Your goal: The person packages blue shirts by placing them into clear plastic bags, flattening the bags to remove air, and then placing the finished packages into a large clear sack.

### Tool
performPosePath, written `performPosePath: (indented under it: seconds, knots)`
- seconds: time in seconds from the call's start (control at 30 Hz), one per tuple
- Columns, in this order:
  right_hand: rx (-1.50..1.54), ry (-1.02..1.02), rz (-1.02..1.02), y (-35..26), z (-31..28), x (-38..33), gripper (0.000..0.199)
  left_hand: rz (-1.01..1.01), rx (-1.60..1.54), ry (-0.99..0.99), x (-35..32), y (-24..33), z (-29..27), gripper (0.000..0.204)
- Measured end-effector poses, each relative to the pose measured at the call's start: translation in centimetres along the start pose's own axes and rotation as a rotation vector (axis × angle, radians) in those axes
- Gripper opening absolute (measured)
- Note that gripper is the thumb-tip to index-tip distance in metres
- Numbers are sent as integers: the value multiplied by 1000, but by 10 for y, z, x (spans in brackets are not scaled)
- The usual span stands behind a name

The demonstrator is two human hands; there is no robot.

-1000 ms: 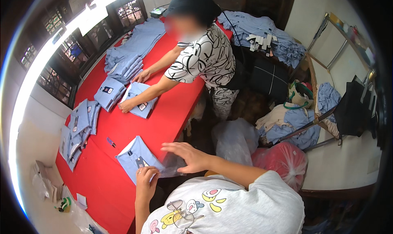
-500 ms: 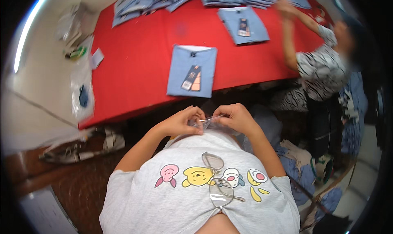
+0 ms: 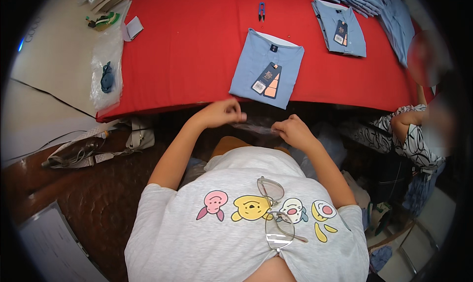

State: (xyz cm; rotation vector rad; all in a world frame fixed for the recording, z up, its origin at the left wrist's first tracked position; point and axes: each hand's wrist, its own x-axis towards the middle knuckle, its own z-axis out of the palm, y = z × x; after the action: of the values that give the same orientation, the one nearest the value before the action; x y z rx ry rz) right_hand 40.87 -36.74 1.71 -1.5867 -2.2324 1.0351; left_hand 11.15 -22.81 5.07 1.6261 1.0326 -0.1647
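Observation:
A thin clear plastic bag (image 3: 258,126) stretches between my hands, just off the table's near edge. My right hand (image 3: 295,132) pinches its right end between thumb and fingers. At the other end, my left hand (image 3: 219,114) is curled and a little blurred, its lower fingers seeming to grip the film; exactly how they hold it is hidden. Just beyond lies a folded light-blue shirt (image 3: 290,60), its lower edge close to the table's edge. Dark and peach hang tags (image 3: 266,81) rest on the shirt's front.
On the red-covered table (image 3: 182,50) are small blue thread snips (image 3: 261,11), another folded tagged shirt (image 3: 340,28) and stacked shirts (image 3: 364,1) at far right. Clear plastic (image 3: 109,77) lies along the left edge. A co-worker in a patterned top (image 3: 419,134) is at the right.
My hands have moved apart and forward, drawing the plastic bag out between them. The view has shifted, bringing the snips into sight. The co-worker's arms have come back from the far stacks.

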Motion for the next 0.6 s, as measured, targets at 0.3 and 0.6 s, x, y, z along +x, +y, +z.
performPosePath:
  seconds: [0.3,0.6]
  knots:
    - [-193,189,136,16,13,18,18,4,-97,482,84,-60,22,35]
    - [32,174,227,29,7,-5,23,418,-33,266,26,36,64,61]
